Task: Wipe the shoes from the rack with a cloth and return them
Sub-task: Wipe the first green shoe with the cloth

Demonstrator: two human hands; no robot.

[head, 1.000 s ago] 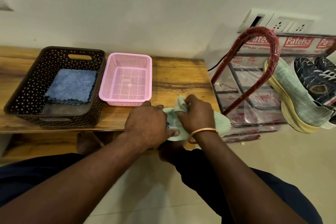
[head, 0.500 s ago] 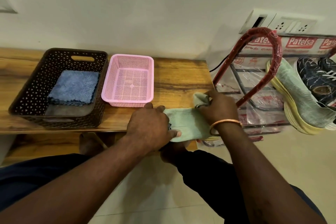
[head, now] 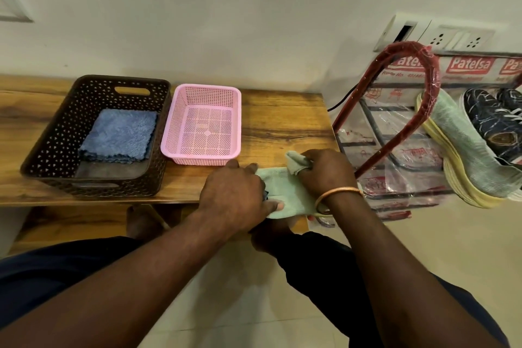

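Pale green shoe (head: 285, 196) at front right corner of table (head: 282, 121), near end gripped by left hand (head: 234, 195), fingers curled over it. Above the same corner, right hand (head: 327, 175) pinches bunched green cloth (head: 295, 164) against the shoe's top. Rack (head: 432, 87) just right of table, holding matching green shoe (head: 463, 144) and dark blue shoes (head: 491, 121)
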